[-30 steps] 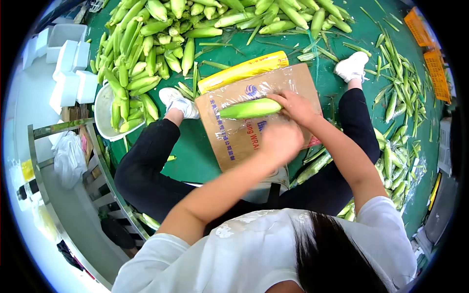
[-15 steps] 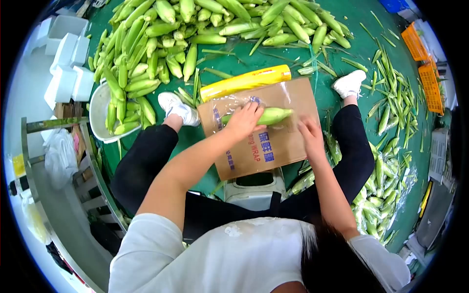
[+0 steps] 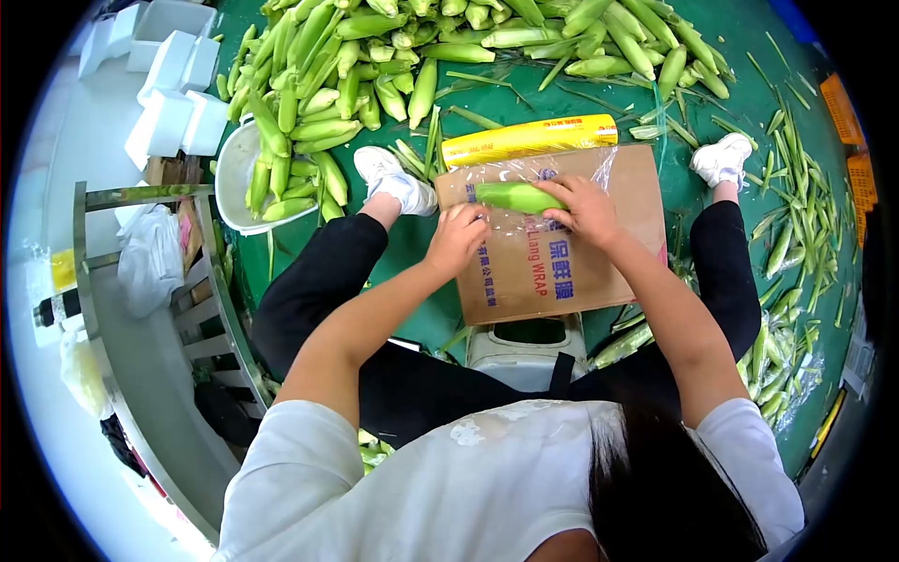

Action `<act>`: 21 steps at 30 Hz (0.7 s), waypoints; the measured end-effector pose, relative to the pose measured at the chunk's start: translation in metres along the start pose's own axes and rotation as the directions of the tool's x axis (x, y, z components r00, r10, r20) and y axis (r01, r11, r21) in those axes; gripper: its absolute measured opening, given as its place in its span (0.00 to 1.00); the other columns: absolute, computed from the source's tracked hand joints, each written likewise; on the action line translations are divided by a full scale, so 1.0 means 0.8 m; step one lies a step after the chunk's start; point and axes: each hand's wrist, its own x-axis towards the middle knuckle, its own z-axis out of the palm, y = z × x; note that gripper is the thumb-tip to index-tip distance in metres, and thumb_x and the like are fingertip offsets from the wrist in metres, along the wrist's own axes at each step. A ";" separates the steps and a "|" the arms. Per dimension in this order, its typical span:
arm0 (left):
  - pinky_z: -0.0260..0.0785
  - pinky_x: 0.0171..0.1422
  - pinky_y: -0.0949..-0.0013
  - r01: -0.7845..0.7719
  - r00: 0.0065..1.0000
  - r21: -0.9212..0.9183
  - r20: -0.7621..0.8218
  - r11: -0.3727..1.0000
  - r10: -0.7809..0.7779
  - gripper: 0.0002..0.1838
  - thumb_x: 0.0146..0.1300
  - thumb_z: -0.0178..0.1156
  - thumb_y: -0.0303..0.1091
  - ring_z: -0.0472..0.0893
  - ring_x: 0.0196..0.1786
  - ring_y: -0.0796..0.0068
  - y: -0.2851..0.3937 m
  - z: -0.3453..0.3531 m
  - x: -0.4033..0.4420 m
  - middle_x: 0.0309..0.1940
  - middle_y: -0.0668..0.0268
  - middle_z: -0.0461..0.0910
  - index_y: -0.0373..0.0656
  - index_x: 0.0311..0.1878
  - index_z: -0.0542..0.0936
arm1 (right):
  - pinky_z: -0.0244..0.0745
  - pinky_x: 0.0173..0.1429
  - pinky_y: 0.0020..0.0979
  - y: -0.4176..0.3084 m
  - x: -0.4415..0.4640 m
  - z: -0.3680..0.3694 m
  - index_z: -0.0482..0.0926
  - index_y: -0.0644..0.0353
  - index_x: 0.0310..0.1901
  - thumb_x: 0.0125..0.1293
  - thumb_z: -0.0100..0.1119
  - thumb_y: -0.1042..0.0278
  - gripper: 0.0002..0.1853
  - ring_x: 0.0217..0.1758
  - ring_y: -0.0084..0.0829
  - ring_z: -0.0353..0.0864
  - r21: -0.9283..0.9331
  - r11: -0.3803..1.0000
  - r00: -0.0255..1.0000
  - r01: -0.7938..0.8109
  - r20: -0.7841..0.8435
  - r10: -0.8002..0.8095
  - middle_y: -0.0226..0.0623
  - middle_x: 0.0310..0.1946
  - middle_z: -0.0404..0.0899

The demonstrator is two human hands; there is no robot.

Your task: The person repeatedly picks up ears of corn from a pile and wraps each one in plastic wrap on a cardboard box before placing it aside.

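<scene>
One ear of corn in green husk (image 3: 517, 197) lies across clear film on the flat cardboard box (image 3: 599, 272) in front of me. My right hand (image 3: 582, 208) has its fingers over the corn's right end, gripping it. By the corn's left tip, my left hand (image 3: 458, 240) is closed at the box's left side, its fingers pinched together; what they hold is too small to make out. Behind the box's far edge lies a yellow roll of film (image 3: 530, 140), with clear film drawn from it over the cardboard.
A large corn pile (image 3: 375, 56) lies beyond the box. At the left are a white tub (image 3: 238, 178) holding corn, a metal-framed rack (image 3: 131, 375) and white foam boxes (image 3: 169, 122). Wrapped corn (image 3: 775, 361) and loose husks (image 3: 796, 187) lie right, near orange crates (image 3: 841, 110).
My right hand has come back from the box's right side onto the corn's right end. My left hand has let go of the corn and moved down-left. The view has shifted.
</scene>
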 end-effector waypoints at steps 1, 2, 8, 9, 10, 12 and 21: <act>0.68 0.60 0.54 -0.170 0.981 -0.016 0.087 0.985 0.171 0.07 0.64 0.65 0.31 0.78 0.54 0.54 -0.008 -0.010 -0.001 0.46 0.59 0.80 0.43 0.43 0.78 | 0.76 0.58 0.43 -0.001 -0.003 -0.003 0.77 0.37 0.68 0.64 0.65 0.46 0.29 0.56 0.43 0.79 0.025 0.999 0.999 -0.034 0.019 0.034 0.36 0.52 0.80; 0.70 0.57 0.55 -0.093 0.986 -0.110 0.130 0.990 0.107 0.06 0.65 0.63 0.30 0.79 0.50 0.53 -0.006 -0.022 -0.007 0.43 0.58 0.80 0.43 0.42 0.77 | 0.77 0.57 0.43 0.003 -0.012 -0.005 0.77 0.37 0.67 0.64 0.65 0.45 0.29 0.55 0.43 0.79 0.042 0.999 1.000 -0.004 0.028 0.003 0.36 0.51 0.80; 0.74 0.46 0.58 0.298 0.907 -0.464 0.411 0.834 -0.095 0.04 0.73 0.58 0.30 0.81 0.42 0.52 0.013 -0.041 0.022 0.38 0.57 0.80 0.41 0.44 0.76 | 0.76 0.54 0.42 -0.012 -0.095 -0.006 0.83 0.38 0.61 0.60 0.68 0.47 0.26 0.53 0.39 0.80 0.104 0.989 0.994 0.103 0.032 -0.107 0.31 0.49 0.82; 0.74 0.47 0.57 0.198 0.919 -0.481 0.394 0.854 0.008 0.04 0.72 0.60 0.30 0.81 0.43 0.53 0.011 -0.023 0.031 0.39 0.58 0.80 0.42 0.44 0.77 | 0.76 0.55 0.42 -0.022 -0.102 -0.002 0.83 0.38 0.60 0.60 0.69 0.49 0.25 0.54 0.39 0.80 0.086 0.994 0.995 0.062 0.074 -0.069 0.31 0.49 0.82; 0.74 0.48 0.57 0.095 0.919 -0.497 0.376 0.863 0.115 0.05 0.71 0.61 0.31 0.81 0.45 0.54 0.010 0.002 0.044 0.40 0.59 0.81 0.42 0.44 0.77 | 0.75 0.56 0.41 -0.029 -0.104 0.003 0.84 0.37 0.59 0.60 0.69 0.50 0.24 0.55 0.38 0.80 0.066 0.998 0.993 0.018 0.113 -0.025 0.31 0.50 0.82; 0.74 0.49 0.56 -0.067 0.884 -0.393 0.403 0.917 0.237 0.07 0.67 0.65 0.33 0.81 0.48 0.56 0.015 0.040 0.083 0.42 0.62 0.81 0.44 0.44 0.79 | 0.72 0.61 0.42 -0.038 -0.079 0.001 0.85 0.44 0.53 0.62 0.68 0.57 0.17 0.59 0.36 0.78 -0.055 0.997 0.998 -0.053 -0.037 0.051 0.32 0.51 0.82; 0.77 0.48 0.61 0.255 0.865 -0.074 0.462 0.964 -0.194 0.25 0.62 0.72 0.53 0.85 0.42 0.61 -0.036 -0.042 0.336 0.38 0.57 0.86 0.43 0.50 0.81 | 0.77 0.49 0.47 -0.010 0.055 -0.015 0.80 0.58 0.50 0.65 0.66 0.58 0.17 0.44 0.56 0.83 0.146 0.969 0.955 -0.198 -0.193 0.224 0.51 0.42 0.83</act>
